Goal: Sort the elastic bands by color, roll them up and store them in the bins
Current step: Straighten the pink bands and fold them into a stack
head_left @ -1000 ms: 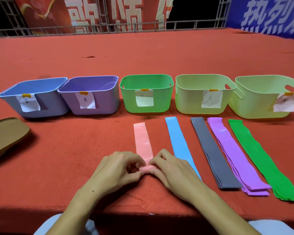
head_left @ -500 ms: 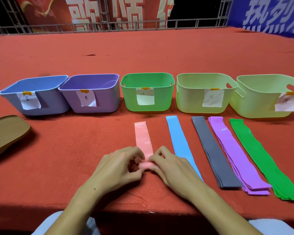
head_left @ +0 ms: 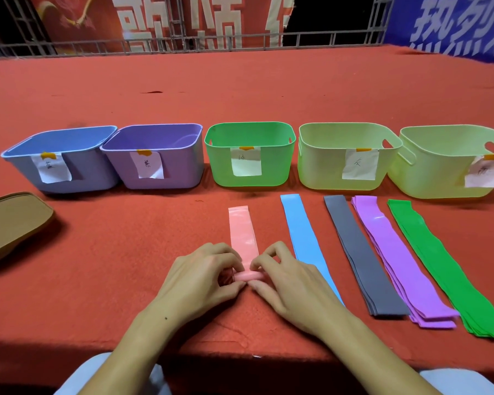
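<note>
Barely begun, both the left hand (head_left: 200,273) and right hand (head_left: 290,276) pinch the pink band's (head_left: 241,232) rolled near end before the green bin (head_left: 250,153), other bands unrolled, visible bin interiors bare.

Bright, even overhead light on the red cloth (head_left: 240,89); colours saturated. Soft short shadows under the bins' near walls, e.g. below the green bin (head_left: 248,155), and a darker one beside the tan lid (head_left: 12,220). Faint sheen on the pink band (head_left: 241,232) and purple bands (head_left: 382,240). Near table edge in deep shadow. Backdrop beyond the railing (head_left: 183,44) dim, partly black. Wide-angle bowing toward the edges; outer bins stretched. Slight softness overall, label writing unreadable.
</note>
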`<act>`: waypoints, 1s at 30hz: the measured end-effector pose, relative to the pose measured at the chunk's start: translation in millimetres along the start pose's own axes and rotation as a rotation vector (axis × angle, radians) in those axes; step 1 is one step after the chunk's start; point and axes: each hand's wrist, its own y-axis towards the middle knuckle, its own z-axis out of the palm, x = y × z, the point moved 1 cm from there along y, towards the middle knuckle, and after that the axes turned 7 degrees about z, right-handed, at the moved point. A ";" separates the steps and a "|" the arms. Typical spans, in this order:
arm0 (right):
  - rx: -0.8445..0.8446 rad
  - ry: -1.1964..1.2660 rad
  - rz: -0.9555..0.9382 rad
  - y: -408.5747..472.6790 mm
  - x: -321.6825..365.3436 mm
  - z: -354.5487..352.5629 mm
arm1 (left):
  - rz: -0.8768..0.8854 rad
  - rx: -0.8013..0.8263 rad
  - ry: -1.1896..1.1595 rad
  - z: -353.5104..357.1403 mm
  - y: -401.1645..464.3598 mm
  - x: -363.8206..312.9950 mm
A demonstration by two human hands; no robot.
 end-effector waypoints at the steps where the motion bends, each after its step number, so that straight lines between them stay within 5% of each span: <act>1: 0.008 -0.005 0.004 0.2 -0.5 -0.3 | -0.001 0.001 0.007 0.7 0.1 0.8; 30: -0.023 -0.075 -0.016 3.3 2.8 -1.1 | -0.010 -0.043 -0.099 -1.8 -0.4 4.1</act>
